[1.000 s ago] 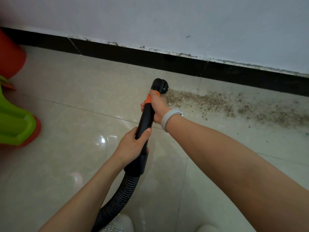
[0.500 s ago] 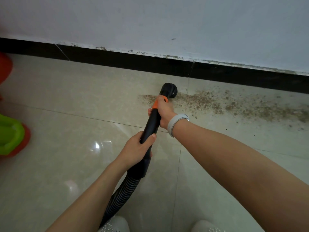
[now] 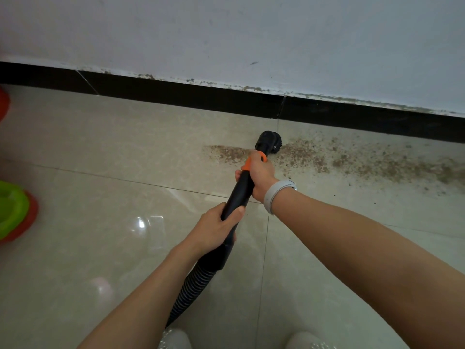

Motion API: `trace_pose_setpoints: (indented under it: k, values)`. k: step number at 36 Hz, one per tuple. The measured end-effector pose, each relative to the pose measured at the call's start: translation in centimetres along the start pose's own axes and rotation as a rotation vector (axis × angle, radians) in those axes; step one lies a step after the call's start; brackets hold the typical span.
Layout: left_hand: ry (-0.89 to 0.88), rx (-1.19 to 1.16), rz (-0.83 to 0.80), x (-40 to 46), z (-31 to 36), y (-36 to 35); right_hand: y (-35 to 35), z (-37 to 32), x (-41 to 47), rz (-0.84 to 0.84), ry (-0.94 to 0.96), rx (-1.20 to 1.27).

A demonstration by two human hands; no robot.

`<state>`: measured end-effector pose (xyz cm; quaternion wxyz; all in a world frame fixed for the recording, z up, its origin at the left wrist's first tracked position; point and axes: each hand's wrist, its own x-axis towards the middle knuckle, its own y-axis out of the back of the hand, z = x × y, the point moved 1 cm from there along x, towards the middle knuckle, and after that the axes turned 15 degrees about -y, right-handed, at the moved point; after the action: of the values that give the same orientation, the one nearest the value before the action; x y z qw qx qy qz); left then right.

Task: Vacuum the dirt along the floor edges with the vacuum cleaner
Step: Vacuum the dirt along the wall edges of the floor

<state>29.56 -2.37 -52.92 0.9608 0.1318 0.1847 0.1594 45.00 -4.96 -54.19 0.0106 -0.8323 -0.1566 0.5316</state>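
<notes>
A black vacuum wand [image 3: 239, 191] with an orange collar [image 3: 249, 163] points at the floor near the wall. Its round brush nozzle [image 3: 269, 143] rests on a band of brown dirt [image 3: 352, 162] that runs rightward along the black baseboard [image 3: 176, 94]. A short patch of dirt [image 3: 226, 152] lies left of the nozzle. My right hand [image 3: 259, 176], with a pale wristband, grips the wand just behind the collar. My left hand [image 3: 216, 229] grips it lower down, above the ribbed black hose [image 3: 191, 288].
Glossy beige floor tiles [image 3: 100, 197] spread to the left and toward me. Green and red plastic objects [image 3: 15, 215] sit at the left edge. Two light shoe tips [image 3: 309, 342] show at the bottom. The white wall [image 3: 251, 34] stands above the baseboard.
The nozzle has moved rightward along the dirt band, with both hands following. The view has shifted right, so the plastic objects have slid toward the left edge.
</notes>
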Motion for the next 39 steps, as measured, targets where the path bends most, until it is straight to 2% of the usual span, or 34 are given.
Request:
trace_pose_setpoints:
  k: [8, 16, 26, 31, 39]
  values:
    - [-0.023, 0.004, 0.022, 1.3, 0.7, -0.8, 0.9, -1.5, 0.6, 0.01, -0.001, 0.002]
    - [0.001, 0.032, 0.132, 2.7, -0.1, 0.4, -2.0, -2.7, 1.4, -0.097, -0.024, -0.045]
    - [-0.01, 0.166, 0.004, 4.7, 0.5, 3.4, -2.6, -3.2, 2.1, -0.091, -0.006, 0.026]
    - [0.012, 0.154, -0.034, 3.1, 1.0, 2.2, -1.1, -2.5, 1.1, -0.083, -0.027, 0.108]
    - [0.047, 0.078, -0.006, -0.4, -0.2, -2.4, 2.3, 0.5, 0.3, -0.016, -0.025, 0.006]
